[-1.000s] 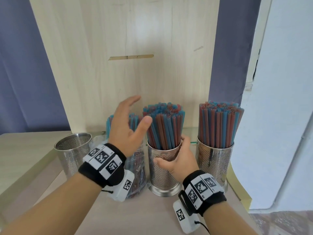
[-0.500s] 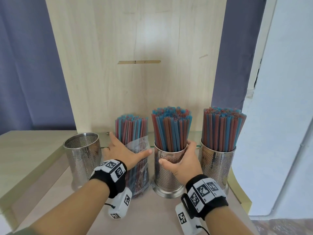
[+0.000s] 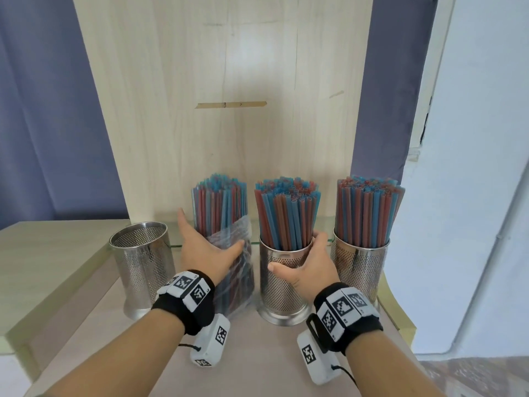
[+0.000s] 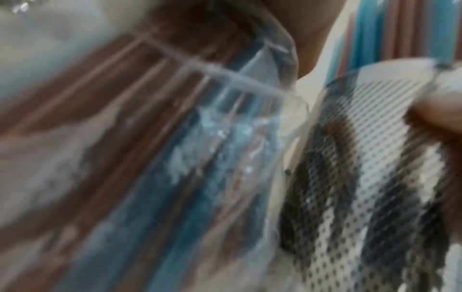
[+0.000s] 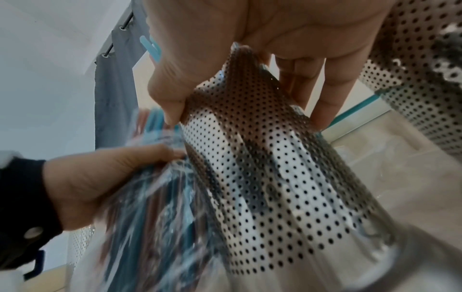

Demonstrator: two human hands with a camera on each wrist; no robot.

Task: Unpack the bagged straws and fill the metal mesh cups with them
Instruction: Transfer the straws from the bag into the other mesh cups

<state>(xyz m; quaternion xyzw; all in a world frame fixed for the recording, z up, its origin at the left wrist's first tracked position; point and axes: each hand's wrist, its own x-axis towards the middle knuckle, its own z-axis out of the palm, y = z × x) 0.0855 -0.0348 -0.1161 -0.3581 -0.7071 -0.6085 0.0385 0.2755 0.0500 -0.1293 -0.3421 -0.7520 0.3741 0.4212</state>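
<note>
A clear plastic bag of red and blue straws [image 3: 221, 207] stands upright on the counter. My left hand [image 3: 209, 245] grips it about halfway up, thumb across the front; the right wrist view also shows this hand [image 5: 100, 173] on the bag [image 5: 155, 227]. Right beside it stands the middle mesh cup [image 3: 280, 290], packed with straws [image 3: 286, 210]. My right hand [image 3: 303, 262] holds this cup [image 5: 275, 187] near its rim, thumb in front and fingers round the far side. The left wrist view is blurred and shows the bag [image 4: 175, 158] against the cup [image 4: 350, 197].
An empty mesh cup [image 3: 143, 265] stands left of the bag. A third mesh cup [image 3: 360, 262], full of straws, stands at the right, close to the counter's edge. A wooden panel [image 3: 229, 81] rises right behind the row. A raised ledge [image 3: 57, 253] borders the left.
My left hand came down from the air in front of the straws and took hold of the bag. My right hand stayed on the middle cup.
</note>
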